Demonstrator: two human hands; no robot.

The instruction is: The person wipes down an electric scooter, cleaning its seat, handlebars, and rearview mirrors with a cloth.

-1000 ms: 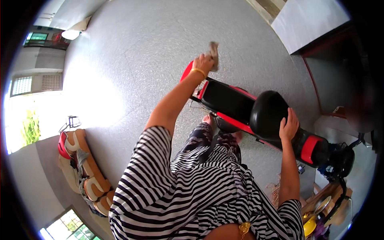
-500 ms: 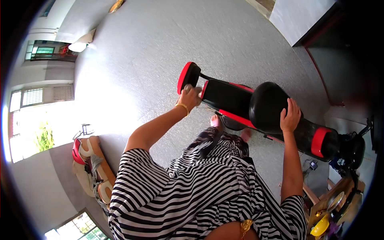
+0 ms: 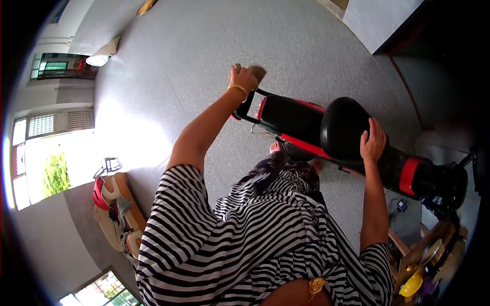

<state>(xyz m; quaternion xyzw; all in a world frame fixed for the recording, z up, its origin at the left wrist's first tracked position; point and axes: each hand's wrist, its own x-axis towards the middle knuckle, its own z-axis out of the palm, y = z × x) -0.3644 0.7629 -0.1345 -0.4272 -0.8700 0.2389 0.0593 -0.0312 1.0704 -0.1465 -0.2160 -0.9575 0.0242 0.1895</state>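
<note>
A black and red scooter stands in front of me, with a rear seat (image 3: 291,116), a rounded front seat (image 3: 339,130) and a backrest (image 3: 244,107) at its back end. My left hand (image 3: 242,79), wearing a gold bangle, is closed at the top of the backrest. From its fingers sticks out a brown, rag-like thing (image 3: 258,75), blurred by motion, so its exact kind is unclear. My right hand (image 3: 373,141) lies flat on the edge of the front seat, fingers stretched out and holding nothing.
A wooden bench (image 3: 130,204) with a red object on it stands at the left. At the lower right a wooden rack (image 3: 408,255) bears a yellow item (image 3: 411,283). The handlebar (image 3: 451,188) lies to the right. My bare foot (image 3: 275,147) is beside the scooter.
My left hand has moved from the inner side of the backrest up and over to its far end, with the brown thing in it. My right hand stays on the front seat.
</note>
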